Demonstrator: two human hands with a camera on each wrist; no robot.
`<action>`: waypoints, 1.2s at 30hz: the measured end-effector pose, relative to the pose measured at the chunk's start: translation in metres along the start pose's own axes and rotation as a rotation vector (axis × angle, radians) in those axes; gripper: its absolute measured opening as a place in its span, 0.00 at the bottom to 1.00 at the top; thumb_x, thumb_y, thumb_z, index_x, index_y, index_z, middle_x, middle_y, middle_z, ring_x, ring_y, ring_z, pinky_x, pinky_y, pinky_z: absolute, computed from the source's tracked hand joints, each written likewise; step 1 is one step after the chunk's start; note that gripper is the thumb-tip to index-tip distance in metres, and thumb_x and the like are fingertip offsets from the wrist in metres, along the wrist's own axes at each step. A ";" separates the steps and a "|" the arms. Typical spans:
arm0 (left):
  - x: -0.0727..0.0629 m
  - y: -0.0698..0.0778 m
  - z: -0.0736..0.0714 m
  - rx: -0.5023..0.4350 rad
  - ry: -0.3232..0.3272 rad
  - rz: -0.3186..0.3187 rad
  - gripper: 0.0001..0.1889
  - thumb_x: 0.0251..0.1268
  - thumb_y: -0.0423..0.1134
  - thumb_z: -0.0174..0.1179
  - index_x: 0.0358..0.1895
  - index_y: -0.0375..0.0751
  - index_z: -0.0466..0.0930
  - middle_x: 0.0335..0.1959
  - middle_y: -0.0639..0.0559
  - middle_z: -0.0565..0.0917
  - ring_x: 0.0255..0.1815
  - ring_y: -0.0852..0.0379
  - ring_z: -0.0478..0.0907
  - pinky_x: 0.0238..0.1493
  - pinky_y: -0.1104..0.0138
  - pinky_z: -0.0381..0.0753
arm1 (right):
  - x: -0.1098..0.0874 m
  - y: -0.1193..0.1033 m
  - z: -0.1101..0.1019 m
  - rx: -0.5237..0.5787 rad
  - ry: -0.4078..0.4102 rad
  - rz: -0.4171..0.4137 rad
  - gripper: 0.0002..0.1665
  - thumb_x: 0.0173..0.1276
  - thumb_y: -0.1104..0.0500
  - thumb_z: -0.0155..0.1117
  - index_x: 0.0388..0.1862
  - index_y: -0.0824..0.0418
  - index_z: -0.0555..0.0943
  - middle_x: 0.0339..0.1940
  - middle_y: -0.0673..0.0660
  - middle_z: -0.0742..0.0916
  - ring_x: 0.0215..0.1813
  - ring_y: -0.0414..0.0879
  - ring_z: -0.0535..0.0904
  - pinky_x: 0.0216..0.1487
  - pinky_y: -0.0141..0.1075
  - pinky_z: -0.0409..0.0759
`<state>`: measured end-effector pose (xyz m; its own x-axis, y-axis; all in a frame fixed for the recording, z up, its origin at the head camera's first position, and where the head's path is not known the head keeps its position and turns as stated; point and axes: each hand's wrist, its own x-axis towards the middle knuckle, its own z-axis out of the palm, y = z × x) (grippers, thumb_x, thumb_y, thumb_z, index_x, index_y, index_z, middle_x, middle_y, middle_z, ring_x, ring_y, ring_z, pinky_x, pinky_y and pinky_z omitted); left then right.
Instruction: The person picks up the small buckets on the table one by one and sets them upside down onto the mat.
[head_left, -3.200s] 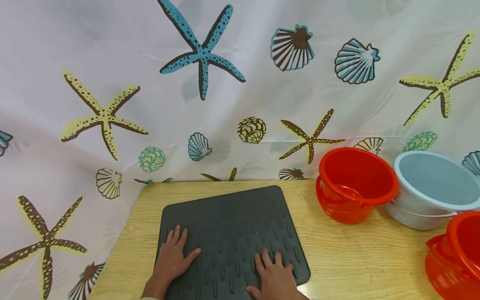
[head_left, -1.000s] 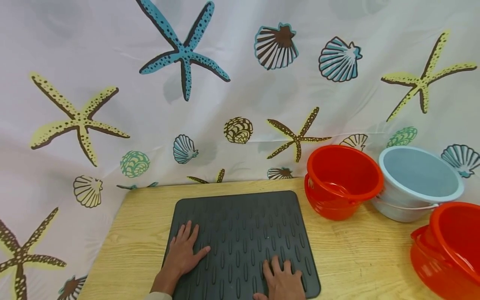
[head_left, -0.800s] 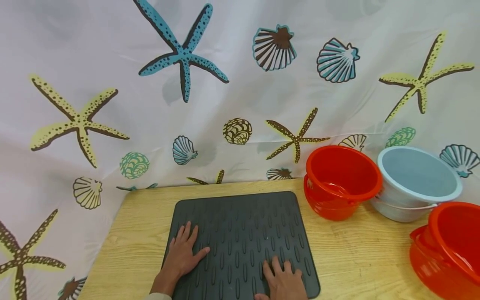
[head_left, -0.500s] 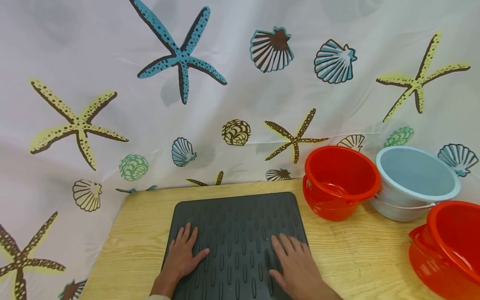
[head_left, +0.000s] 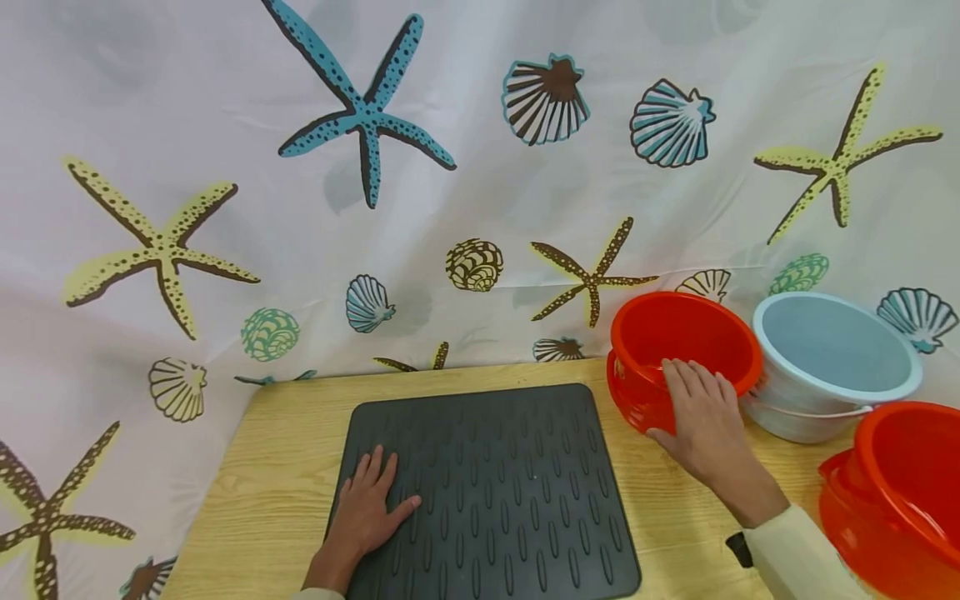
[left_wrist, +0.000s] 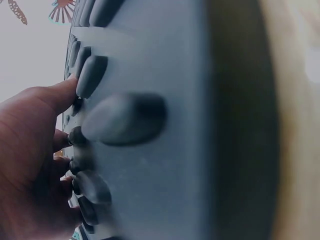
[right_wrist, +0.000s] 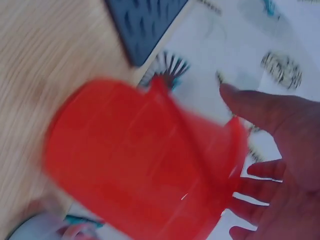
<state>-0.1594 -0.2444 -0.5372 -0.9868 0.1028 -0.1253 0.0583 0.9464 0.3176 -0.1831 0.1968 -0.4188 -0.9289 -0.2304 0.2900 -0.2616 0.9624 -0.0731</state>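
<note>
A dark grey rubber mat (head_left: 480, 492) with raised oval studs lies on the wooden table. My left hand (head_left: 365, 508) rests flat on the mat's left side, fingers spread. In the left wrist view its thumb and fingers (left_wrist: 62, 95) touch the studs. My right hand (head_left: 705, 425) is in front of the red bucket (head_left: 648, 375) at the back, its fingers overlapping the near rim. From the right wrist view, the fingers stretch past the rim of the red bucket (right_wrist: 135, 155) with the thumb apart; whether they touch it I cannot tell.
To the right of that bucket stands a pale blue bucket (head_left: 795, 408) with a handle. A second red bucket (head_left: 862, 517) sits nearer, at the right edge, beside my right sleeve (head_left: 802, 554). A shell-and-starfish curtain (head_left: 480, 183) hangs behind the table (head_left: 247, 492).
My right hand has lifted off the mat and moved right and forward to the back red bucket. The left hand has stayed in place on the mat.
</note>
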 end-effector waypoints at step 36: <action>-0.002 -0.002 0.001 -0.026 0.016 -0.014 0.41 0.63 0.59 0.54 0.72 0.34 0.57 0.75 0.34 0.52 0.75 0.33 0.47 0.68 0.35 0.51 | 0.015 0.067 0.005 0.143 -0.071 -0.046 0.10 0.46 0.67 0.74 0.25 0.57 0.82 0.29 0.58 0.88 0.35 0.53 0.72 0.56 0.56 0.63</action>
<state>-0.1578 -0.2466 -0.5387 -0.9897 0.0850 -0.1151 0.0411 0.9393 0.3405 -0.2164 0.2570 -0.4242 -0.9299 -0.2880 0.2287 -0.3340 0.9216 -0.1979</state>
